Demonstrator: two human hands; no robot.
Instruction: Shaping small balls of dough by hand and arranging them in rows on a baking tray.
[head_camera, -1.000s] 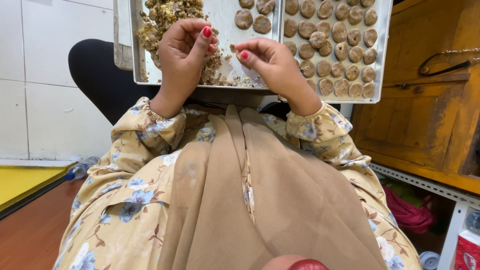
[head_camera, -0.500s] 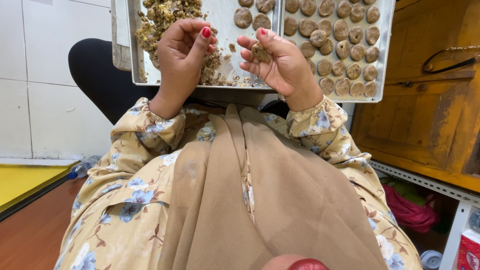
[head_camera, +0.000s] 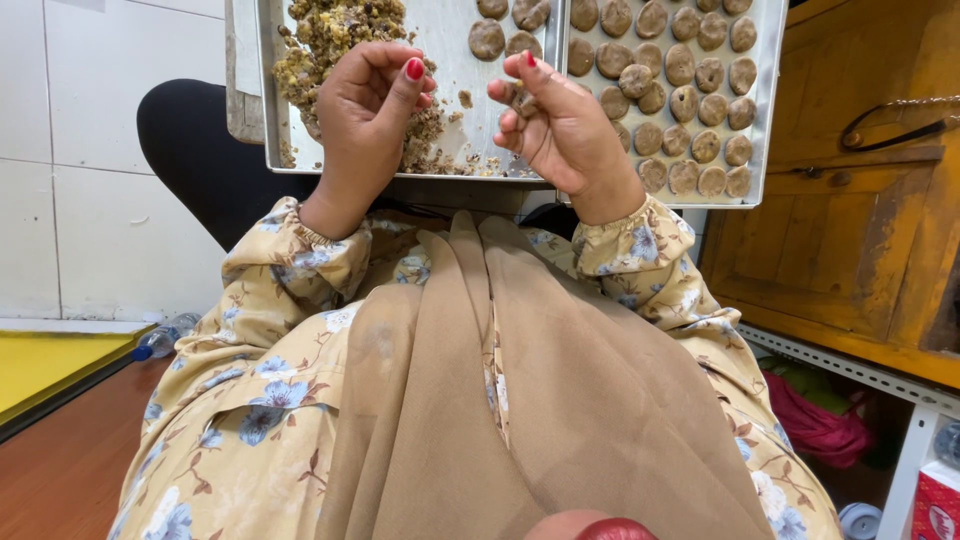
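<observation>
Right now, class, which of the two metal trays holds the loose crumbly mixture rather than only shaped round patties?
The left tray, under the left hand. It holds a crumbly heap plus a few patties; the right tray holds only rows of patties.

Home kitchen, metal trays (head_camera: 455, 40), tiled wall (head_camera: 70, 180)

The person wears a yellow floral dress with gathered cuffs, a tan scarf (head_camera: 520, 400), and red nail polish.

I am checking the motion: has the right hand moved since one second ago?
Yes. The right hand lifted off the crumbs and turned palm-up, shifting slightly right against the tray.
</observation>
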